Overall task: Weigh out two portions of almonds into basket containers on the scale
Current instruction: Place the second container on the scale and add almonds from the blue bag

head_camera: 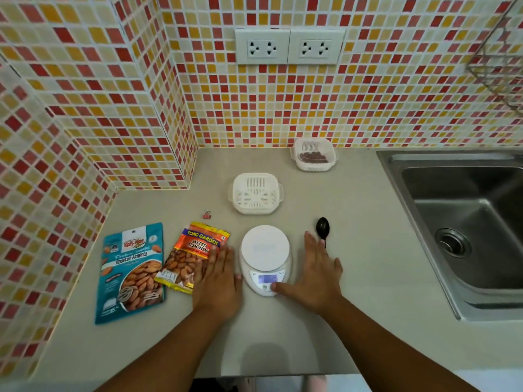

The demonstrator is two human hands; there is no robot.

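Scale (265,258) sits mid-counter, round platform bare, display lit. Right hand (312,274) flat just right of scale, fingers straight and close together, thumb reaching left onto scale's front panel near button. Left hand (218,281) flat just left of scale, fingers straight, pressed together, lying over edge of orange almond bag (194,254). Blue almond bag (131,271) farther left. Empty basket (256,193) behind scale. Second basket (313,154), almonds inside, farther behind, to right. Black spoon (323,228) right of scale, beyond right hand. Small clip (207,214) behind orange bag.
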